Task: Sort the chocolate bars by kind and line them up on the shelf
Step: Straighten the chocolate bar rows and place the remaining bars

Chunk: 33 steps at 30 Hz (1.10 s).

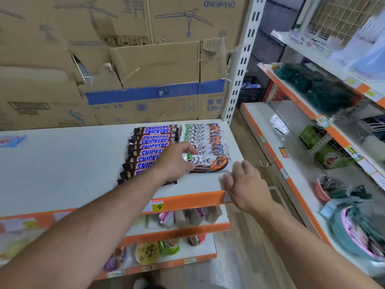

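Note:
On the white shelf [62, 163] lie two neat columns of chocolate bars: several brown-and-blue Snickers bars [152, 140] on the left and several white Dove bars [202, 135] on the right. My left hand [177, 161] pinches the left end of the nearest Dove bar [210, 163], which lies at the front of the Dove column. My right hand [245, 184] rests with relaxed fingers on the shelf's front right corner, its fingertips just beside that bar's right end. My left forearm hides the front Snickers bars.
Stacked cardboard boxes [125, 59] stand behind the shelf. An upright shelf post [239, 69] rises at the back right corner. Lower shelves [177, 228] hold snack packs and cups. Across the aisle, a second shelf unit [312, 142] carries household goods.

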{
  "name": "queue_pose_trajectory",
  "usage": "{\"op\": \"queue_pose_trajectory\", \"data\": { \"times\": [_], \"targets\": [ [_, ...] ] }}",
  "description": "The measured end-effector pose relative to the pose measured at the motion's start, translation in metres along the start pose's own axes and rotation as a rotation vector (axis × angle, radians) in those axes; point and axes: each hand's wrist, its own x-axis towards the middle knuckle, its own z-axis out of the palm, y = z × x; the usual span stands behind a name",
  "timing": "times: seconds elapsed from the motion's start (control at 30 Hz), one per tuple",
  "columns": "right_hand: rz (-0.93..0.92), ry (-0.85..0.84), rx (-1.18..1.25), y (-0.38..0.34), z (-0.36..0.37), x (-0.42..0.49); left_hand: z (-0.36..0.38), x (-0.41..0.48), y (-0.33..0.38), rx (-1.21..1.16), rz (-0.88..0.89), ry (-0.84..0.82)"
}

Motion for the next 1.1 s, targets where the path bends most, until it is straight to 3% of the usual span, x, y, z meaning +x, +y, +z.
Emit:
{"op": "queue_pose_trajectory", "data": {
  "times": [0.5,0.77,1.1],
  "targets": [
    [-0.035,0.054,0.002,0.006,0.004,0.0,0.025,-0.008,0.007,0.449,0.139,0.154],
    [-0.035,0.039,0.009,0.004,0.002,-0.001,0.028,-0.008,0.006,0.565,0.229,0.181],
    [0.011,0.003,0.108,0.004,-0.001,0.004,0.024,-0.031,-0.006,0.63,0.19,0.263]
  ]
}}
